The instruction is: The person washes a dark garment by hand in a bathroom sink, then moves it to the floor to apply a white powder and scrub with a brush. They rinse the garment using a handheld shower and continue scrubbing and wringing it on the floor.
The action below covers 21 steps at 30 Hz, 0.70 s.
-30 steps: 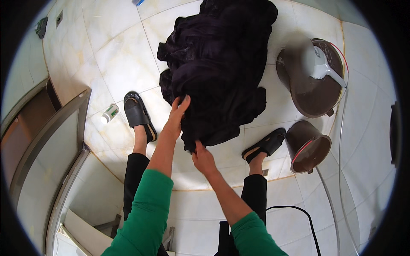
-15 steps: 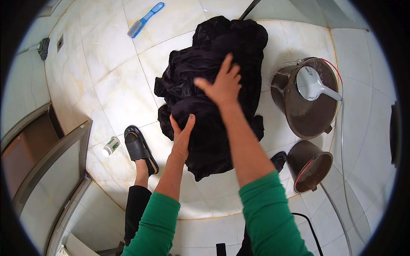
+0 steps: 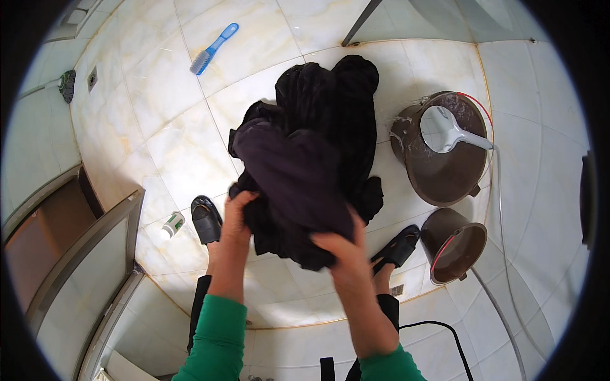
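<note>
A heap of dark, almost black cloth (image 3: 295, 159) with a soft sheen lies crumpled on the tiles in front of me; I cannot make out what kind of garment it is. My left hand (image 3: 238, 214) grips its near left edge, fingers partly hidden in the folds. At the near right, my right hand (image 3: 346, 251) is closed on another edge, thumb on top. Between the two hands a smooth purplish-black part of the cloth is raised and folded over the rest.
A blue scrubbing brush (image 3: 214, 49) lies on the far tiles. On the right stand a large brown bucket (image 3: 438, 171) with a white shower head (image 3: 448, 130) across it and a smaller brown bucket (image 3: 457, 247). A white bottle (image 3: 172, 225) lies beside my left sandal (image 3: 206, 220).
Both hands have come nearer me; the right, spread on top of the cloth before, now grips its near edge. The cloth's far side has drawn closer and a smoother fold shows on top.
</note>
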Motion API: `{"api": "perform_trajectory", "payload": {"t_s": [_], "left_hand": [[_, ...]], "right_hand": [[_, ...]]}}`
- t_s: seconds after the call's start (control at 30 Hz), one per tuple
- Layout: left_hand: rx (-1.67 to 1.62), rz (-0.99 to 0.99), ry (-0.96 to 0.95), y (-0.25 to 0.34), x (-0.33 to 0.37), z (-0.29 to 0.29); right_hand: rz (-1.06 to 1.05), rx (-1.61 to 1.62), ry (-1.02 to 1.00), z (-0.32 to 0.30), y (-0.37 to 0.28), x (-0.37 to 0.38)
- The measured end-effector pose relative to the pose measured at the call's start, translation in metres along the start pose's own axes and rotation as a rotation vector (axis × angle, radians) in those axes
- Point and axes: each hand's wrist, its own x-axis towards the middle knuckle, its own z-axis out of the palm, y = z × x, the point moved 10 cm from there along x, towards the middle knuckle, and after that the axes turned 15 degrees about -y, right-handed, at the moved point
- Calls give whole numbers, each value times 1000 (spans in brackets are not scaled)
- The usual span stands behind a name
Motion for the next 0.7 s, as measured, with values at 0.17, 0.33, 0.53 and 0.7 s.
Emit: {"api": "perform_trajectory", "payload": {"t_s": [0.17,0.33,0.53,0.7], "left_hand": [[10,237,-99,93,-25,40],[970,47,-193,76,31,45],[1568,226,98,101,86,43],[1434,423,177,159,139,83]], "right_hand": [[-207,322,142,-75,-24,-63],[472,-1133,226,-171,84,-51],[-205,-1091,467,-195,3,37],[-622,-1387,415,-118,-79,187]]}}
